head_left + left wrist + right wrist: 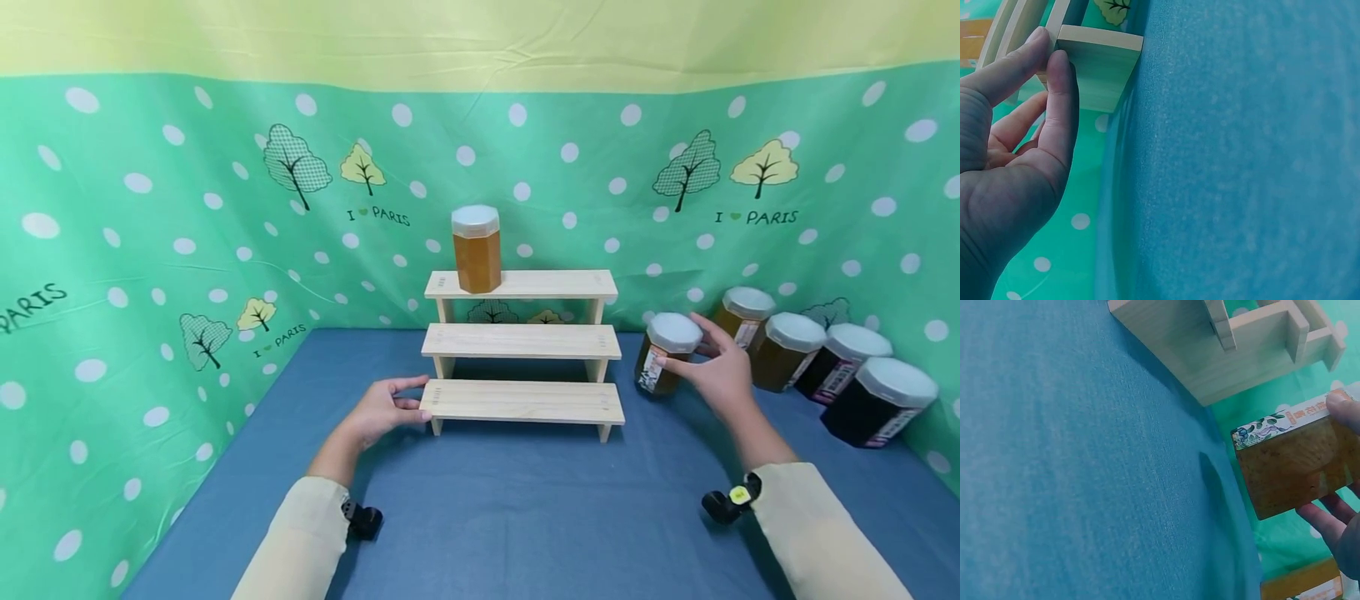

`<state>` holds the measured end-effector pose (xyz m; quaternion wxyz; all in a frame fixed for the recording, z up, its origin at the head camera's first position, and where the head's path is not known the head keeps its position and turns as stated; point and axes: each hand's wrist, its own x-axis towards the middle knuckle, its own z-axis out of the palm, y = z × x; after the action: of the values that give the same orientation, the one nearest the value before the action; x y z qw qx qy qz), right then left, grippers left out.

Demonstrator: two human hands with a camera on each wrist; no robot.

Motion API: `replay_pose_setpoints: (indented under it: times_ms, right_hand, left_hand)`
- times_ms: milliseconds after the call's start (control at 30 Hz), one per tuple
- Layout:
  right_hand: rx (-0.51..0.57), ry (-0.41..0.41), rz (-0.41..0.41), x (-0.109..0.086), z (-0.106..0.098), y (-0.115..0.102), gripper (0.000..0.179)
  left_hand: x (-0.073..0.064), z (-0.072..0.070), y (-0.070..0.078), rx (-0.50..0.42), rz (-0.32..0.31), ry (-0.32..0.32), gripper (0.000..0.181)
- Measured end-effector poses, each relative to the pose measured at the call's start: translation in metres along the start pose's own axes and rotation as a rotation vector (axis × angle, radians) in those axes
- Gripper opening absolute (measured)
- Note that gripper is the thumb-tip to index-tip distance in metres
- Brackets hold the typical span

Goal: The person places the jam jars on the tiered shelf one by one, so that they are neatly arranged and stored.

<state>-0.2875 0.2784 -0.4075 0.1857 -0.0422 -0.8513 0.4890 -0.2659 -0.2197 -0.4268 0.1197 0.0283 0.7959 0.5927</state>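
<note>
A pale wooden three-step display stand [522, 400] stands on the blue cloth. My left hand [385, 410] is at the left end of its lowest step; in the left wrist view the thumb and a finger pinch the board's corner [1100, 37]. To the right of the stand, my right hand [718, 369] grips a honey jar [663, 354] with a white lid and brown contents. The right wrist view shows this jar [1297, 462] tilted, its printed label strip [1282, 423] near the thumb and its base off the cloth. Another honey jar [477, 254], lighter amber, stands on the top step, left of centre.
Several more white-lidded jars stand at the right: a brown one [741, 317] at the back, another brown one [783, 354], then two dark ones, the nearest [877, 404] largest in view. A green dotted curtain [570, 183] hangs behind the blue cloth [525, 517].
</note>
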Motion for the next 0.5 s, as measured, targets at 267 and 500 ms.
replay_pose_setpoints:
  times_ms: [267, 500]
  right_hand:
    - [-0.02, 0.009, -0.014, -0.008, -0.006, -0.005, 0.095]
    - [-0.022, 0.009, -0.021, -0.016, -0.013, -0.013, 0.094]
  left_hand:
    - [0.0, 0.0, 0.0, -0.003, 0.003, -0.002, 0.071]
    - [0.0, 0.001, 0.001, -0.007, 0.002, -0.005, 0.071]
